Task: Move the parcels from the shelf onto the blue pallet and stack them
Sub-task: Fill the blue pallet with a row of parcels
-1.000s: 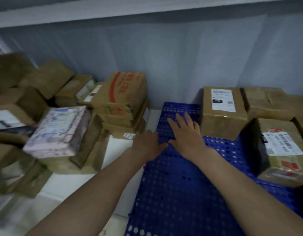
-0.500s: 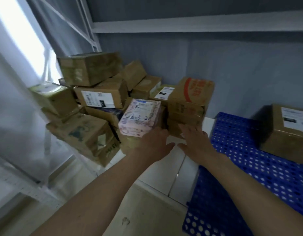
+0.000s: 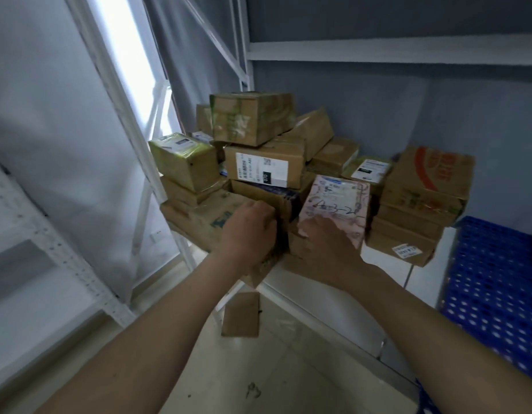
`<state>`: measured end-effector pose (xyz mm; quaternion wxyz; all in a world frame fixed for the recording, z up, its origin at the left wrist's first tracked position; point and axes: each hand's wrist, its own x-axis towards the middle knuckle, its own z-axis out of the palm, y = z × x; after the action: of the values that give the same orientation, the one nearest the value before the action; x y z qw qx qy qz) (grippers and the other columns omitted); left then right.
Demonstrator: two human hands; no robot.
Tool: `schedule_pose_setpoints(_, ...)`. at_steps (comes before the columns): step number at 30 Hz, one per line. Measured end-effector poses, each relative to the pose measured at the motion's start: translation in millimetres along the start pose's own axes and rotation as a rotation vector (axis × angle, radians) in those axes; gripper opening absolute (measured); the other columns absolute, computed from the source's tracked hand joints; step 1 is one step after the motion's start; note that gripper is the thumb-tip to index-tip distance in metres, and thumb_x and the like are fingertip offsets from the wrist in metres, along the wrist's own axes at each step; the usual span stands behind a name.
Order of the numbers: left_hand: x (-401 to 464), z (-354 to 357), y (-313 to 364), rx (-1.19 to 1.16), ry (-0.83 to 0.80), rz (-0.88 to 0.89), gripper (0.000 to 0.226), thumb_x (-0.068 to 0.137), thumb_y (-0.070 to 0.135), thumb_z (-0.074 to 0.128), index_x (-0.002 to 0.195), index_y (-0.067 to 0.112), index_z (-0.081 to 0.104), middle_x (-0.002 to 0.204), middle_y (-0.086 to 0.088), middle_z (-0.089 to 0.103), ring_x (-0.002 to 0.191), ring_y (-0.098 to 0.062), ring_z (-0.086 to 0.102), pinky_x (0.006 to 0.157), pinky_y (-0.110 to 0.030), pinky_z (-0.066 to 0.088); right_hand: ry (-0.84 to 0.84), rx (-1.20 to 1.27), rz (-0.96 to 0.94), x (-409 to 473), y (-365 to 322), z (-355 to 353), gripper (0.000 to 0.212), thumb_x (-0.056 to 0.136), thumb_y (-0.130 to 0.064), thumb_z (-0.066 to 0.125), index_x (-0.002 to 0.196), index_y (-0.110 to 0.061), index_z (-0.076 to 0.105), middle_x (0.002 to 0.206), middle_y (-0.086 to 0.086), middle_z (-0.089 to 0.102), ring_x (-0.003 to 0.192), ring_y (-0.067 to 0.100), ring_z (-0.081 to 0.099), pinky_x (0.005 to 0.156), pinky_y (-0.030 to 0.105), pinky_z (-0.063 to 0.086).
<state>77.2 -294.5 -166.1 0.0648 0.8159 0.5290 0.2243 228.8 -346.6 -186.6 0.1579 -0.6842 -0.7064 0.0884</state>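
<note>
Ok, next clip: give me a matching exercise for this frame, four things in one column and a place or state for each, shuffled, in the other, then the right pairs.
Things:
1. pink parcel
2. blue pallet
3. box with the red band
4. left hand

Places or states:
A. at the far right edge of the view
B. under the right hand, near the front of the pile
C. on a brown box at the pile's lower left
D. top of the stack at the right end of the pile

Pairs: 1-B, 2-A, 3-D, 4-C
</note>
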Motion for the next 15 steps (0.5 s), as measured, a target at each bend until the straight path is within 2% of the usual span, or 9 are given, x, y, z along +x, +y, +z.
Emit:
schedule_pose_setpoints(4,5.4,-5.1,-62.9,0.075,0.016,-0.198,0.042,0.085,0.023,0.056,0.125,0.011,0.052,0.124,-0.009,0.052,0.111,-0.028,0.051,0.092,-0.04,0.046,-0.134,0.036,0.037,19.7,-24.9,32.0,0.078,0.09,-0.039,0.059,0.15,-0.013,0.017,0.153,0.009,0.022,0.141,0.026,0.019,0.114,0.035,0.024)
schedule_pose_setpoints(6,9.6,-2.4,-90.8,0.019,-0.017,-0.313,0.045,0.085,0.019,0.055,0.129,0.009,0.046,0.127,-0.011,0.048,0.115,-0.029,0.047,0.091,-0.039,0.045,-0.188,0.073,0.051,28.8,-37.4,45.6,0.093,0.088,-0.041,0.063,0.153,-0.012,0.003,0.157,0.009,0.012,0.144,0.028,0.014,0.115,0.038,0.023)
schedule_pose_setpoints(9,19.7,7.8,-128.7,-0.053,-0.1,-0.434,0.044,0.087,0.017,0.055,0.128,0.008,0.041,0.124,-0.012,0.047,0.109,-0.029,0.05,0.085,-0.038,0.049,-0.256,0.213,0.128,46.0,-52.5,62.1,0.106,0.085,-0.043,0.066,0.152,-0.01,-0.011,0.159,0.008,-0.002,0.146,0.028,0.007,0.117,0.04,0.02)
schedule_pose_setpoints(12,28.0,17.3,-152.0,-0.218,-0.117,-0.446,0.041,0.09,0.017,0.057,0.126,0.009,0.041,0.119,-0.005,0.051,0.099,-0.024,0.053,0.083,-0.034,0.051,-0.287,0.407,0.248,61.4,-61.3,78.3,0.117,0.081,-0.045,0.07,0.15,-0.01,-0.018,0.16,0.007,-0.003,0.146,0.025,0.008,0.118,0.038,0.019)
schedule_pose_setpoints(15,32.1,20.8,-162.0,-0.473,-0.098,-0.441,0.05,0.092,0.014,0.056,0.137,0.01,0.035,0.129,-0.008,0.049,0.113,-0.026,0.051,0.097,-0.039,0.048,-0.242,0.599,0.341,70.6,-67.9,89.8,0.127,0.073,-0.041,0.078,0.15,-0.012,-0.018,0.16,0.003,0.006,0.145,0.022,0.014,0.118,0.038,0.022)
